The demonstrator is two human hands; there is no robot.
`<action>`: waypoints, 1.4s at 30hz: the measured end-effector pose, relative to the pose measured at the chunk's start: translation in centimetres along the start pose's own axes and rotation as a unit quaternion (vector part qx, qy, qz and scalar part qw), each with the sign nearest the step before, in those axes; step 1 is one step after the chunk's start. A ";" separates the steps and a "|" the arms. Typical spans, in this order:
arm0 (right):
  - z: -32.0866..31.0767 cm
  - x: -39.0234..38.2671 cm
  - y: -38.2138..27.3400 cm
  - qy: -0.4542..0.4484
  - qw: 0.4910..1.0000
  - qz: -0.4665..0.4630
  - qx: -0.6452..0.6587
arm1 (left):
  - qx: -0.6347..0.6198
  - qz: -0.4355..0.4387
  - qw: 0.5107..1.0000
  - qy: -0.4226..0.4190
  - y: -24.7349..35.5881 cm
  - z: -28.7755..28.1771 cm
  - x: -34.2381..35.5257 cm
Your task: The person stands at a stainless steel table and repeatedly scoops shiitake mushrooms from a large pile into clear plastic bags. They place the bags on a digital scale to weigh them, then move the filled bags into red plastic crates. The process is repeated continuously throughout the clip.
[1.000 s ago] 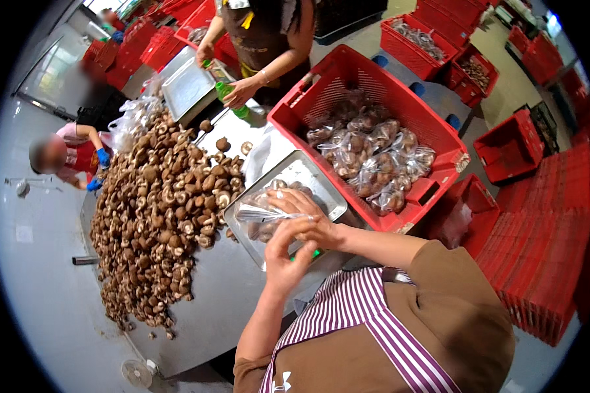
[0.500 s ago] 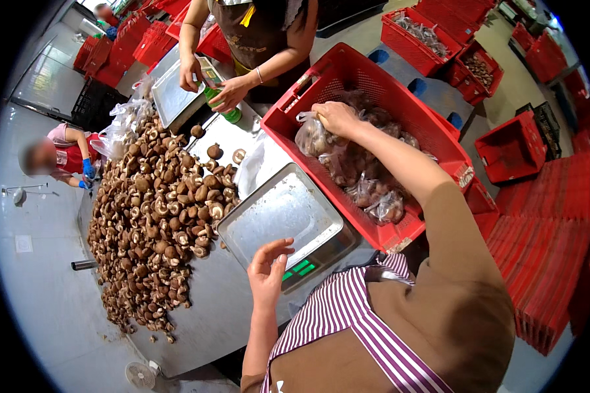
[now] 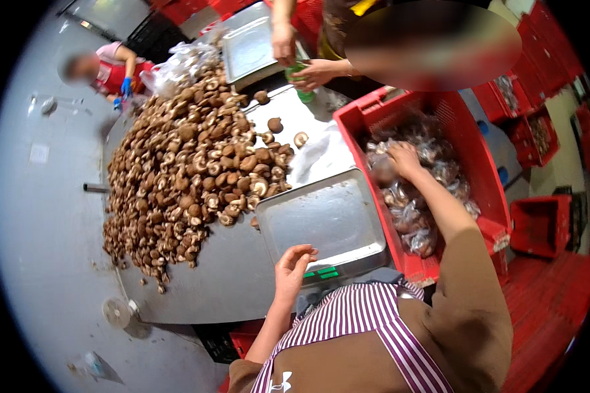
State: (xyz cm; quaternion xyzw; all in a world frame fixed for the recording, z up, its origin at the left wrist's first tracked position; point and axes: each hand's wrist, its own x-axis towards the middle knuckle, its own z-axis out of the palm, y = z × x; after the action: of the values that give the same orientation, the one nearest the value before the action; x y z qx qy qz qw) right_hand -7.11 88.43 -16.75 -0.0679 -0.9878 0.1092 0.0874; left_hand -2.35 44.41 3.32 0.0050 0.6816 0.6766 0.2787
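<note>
Bagged mushrooms [image 3: 413, 219] lie within crate walls [image 3: 484, 177], right grip [image 3: 404, 158] unclear, left grip [image 3: 292, 270] apart over tray's near edge [image 3: 354, 255].

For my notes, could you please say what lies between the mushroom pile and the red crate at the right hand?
The head view shows a metal scale tray, white plastic and a few loose mushrooms there.
</note>
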 end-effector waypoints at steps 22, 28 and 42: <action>4.3 14.9 -19.3 -0.251 0.963 -0.099 -0.017 | -0.012 0.021 0.994 0.110 -1.4 -5.9 -1.4; -5.5 15.4 -20.3 -0.191 0.912 -0.009 0.363 | -0.044 0.014 0.989 0.137 -0.8 -6.7 0.9; -17.2 12.0 -19.7 -0.136 0.699 0.029 0.702 | 0.351 0.163 0.922 -0.023 -4.6 0.9 27.2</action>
State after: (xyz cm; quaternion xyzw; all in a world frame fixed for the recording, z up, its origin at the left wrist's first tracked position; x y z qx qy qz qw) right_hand -17.89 74.68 6.16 -0.0003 -0.6237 0.7812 -0.0289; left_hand -23.32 55.32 -10.99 0.2290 0.8584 0.4303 0.1599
